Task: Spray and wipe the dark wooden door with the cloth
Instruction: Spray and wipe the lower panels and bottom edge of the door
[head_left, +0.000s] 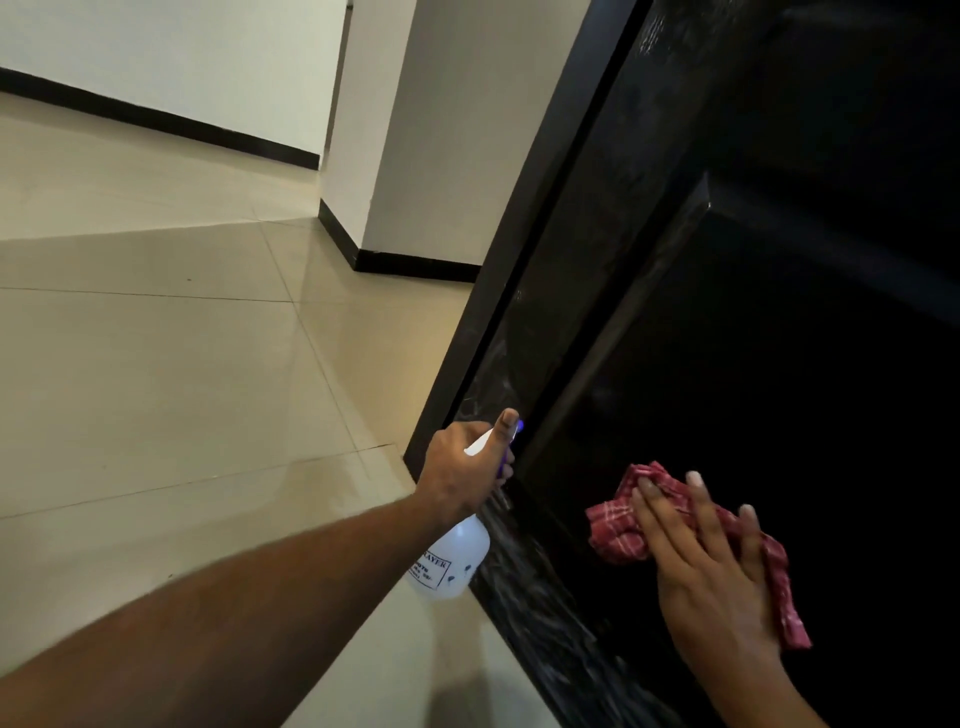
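Head | our left hand (460, 467) grips the spray bottle (457, 561) | our right hand (711, 571), held flat, presses the cloth (618, 530) against the door (779, 364)

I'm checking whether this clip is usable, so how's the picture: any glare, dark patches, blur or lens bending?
Head view: the door is underexposed, its panel almost black; streaky sheen on its left edge; soft glare on the floor; the spray bottle in the left hand partly blows out white; wide-angle distortion tilts the skirting; right hand and cloth look fairly sharp.
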